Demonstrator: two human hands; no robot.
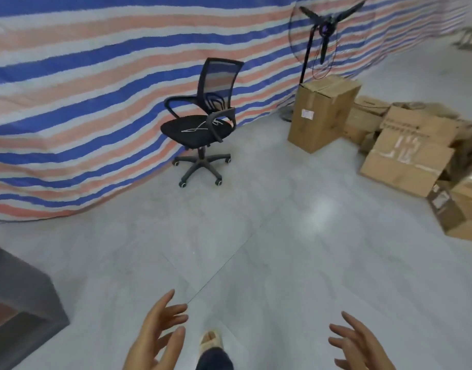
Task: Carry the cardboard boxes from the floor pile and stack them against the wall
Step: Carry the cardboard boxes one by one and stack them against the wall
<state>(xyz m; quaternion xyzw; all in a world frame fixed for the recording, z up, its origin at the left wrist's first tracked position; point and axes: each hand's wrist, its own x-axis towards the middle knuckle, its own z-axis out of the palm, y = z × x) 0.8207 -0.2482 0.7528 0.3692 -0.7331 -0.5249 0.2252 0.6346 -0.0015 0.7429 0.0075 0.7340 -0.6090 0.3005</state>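
Hands, two: left hand, right hand, empty, fingers spread.

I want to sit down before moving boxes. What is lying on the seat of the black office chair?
A thin white cord lies loosely across the chair seat. The near armrest covers part of the seat's right side, so anything there stays unseen.

Black mesh office chair on grey tiled floor, beside striped tarp. Pedestal fan near tarp. Dark cabinet at floor's left edge.
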